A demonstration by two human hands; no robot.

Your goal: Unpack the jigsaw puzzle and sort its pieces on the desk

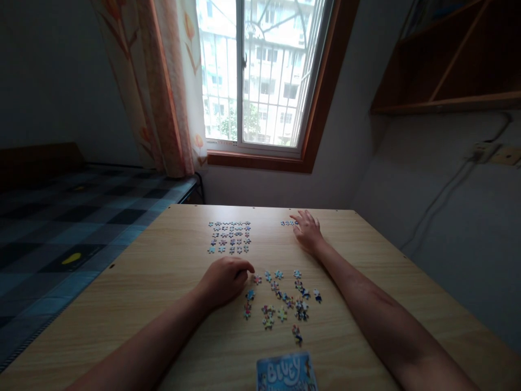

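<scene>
My right hand [308, 231] reaches to the far right of the table, fingers spread and touching or just above the end of a short row of jigsaw puzzle pieces [287, 223]. Its palm side is hidden. Nearer to me, my left hand [226, 278] rests with its fingers curled and the index fingertip beside a pinkish puzzle piece [257, 279]; whether anything is under the curled fingers cannot be seen. Between my forearms lie scattered puzzle pieces [302, 309], some close together or overlapping. Beyond my left hand, more pieces stand in several neat rows [232, 235].
A blue box or card marked "BLUEY" [286, 371] lies at the near edge of view. The wooden table [183, 239] stands before a window [268, 81]. A bed with a checked cover [101, 201] is at left; a shelf [443, 103] hangs at right.
</scene>
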